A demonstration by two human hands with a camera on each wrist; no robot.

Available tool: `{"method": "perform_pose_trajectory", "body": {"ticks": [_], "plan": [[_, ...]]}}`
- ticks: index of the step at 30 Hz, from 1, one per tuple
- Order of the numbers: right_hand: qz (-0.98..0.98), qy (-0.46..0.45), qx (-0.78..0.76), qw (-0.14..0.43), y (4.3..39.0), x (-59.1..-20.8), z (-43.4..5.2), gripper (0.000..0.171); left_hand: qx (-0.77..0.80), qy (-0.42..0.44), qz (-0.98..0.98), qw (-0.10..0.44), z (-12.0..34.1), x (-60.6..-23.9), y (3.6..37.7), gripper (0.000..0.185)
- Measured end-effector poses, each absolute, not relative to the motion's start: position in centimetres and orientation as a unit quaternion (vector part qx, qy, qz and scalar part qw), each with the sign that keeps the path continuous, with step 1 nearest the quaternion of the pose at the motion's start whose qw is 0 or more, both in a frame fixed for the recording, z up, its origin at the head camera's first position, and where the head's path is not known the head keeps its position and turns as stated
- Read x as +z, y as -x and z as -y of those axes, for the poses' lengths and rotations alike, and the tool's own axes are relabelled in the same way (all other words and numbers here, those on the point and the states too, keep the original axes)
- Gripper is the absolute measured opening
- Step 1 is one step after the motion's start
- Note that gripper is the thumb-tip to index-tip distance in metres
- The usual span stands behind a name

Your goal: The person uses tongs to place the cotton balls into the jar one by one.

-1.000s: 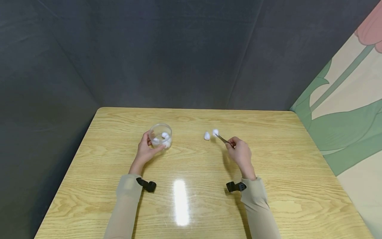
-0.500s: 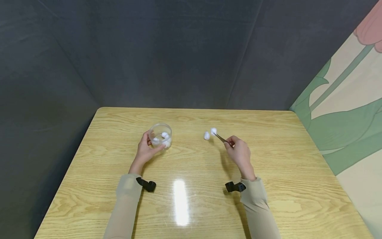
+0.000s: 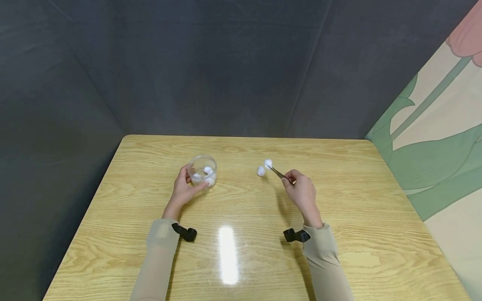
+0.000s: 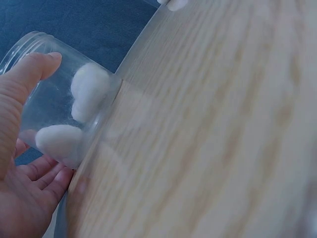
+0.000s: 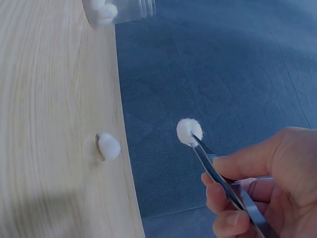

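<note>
My left hand (image 3: 183, 191) grips a clear round plastic jar (image 4: 54, 99) that stands on the table, thumb on the near side and fingers behind. Several white cotton balls (image 4: 90, 89) lie inside it. In my right hand (image 3: 301, 191) is a pair of metal tweezers (image 5: 218, 178), pinched between thumb and fingers. The tweezers' tips hold one cotton ball (image 5: 188, 131), raised above the table in the right wrist view. Another cotton ball (image 3: 261, 171) lies on the table, just left of the held one in the head view.
The wooden table (image 3: 241, 209) reaches back to a dark cloth (image 3: 226, 75). A flower-patterned cloth (image 3: 444, 125) hangs at the right. Each wrist wears a black strapped camera, such as the right wrist camera (image 3: 295, 235).
My right hand has moved slightly left and away from me, and the cotton ball in the tweezers has shifted with it. The left hand and jar have stayed put.
</note>
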State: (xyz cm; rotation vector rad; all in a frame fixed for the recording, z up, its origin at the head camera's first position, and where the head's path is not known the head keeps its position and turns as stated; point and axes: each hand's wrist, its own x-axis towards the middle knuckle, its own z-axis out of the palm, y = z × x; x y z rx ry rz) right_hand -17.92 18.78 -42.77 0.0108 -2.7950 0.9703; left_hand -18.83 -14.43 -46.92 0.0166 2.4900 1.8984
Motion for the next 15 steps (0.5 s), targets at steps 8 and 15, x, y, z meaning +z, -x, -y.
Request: {"method": "perform_pose_trajectory", "body": {"ticks": [8, 15], "plan": [[0.94, -0.009, 0.329, 0.086, 17.73, -42.42, -18.3, 0.008, 0.609, -0.009, -0.793, 0.004, 14.46, -47.03, 18.85, 0.079], [0.938, -0.016, 0.335, 0.091, 17.68, -42.33, -17.9, 0.007, 0.61, -0.01, -0.792, 0.005, 14.47, -47.05, 18.83, 0.079]]}}
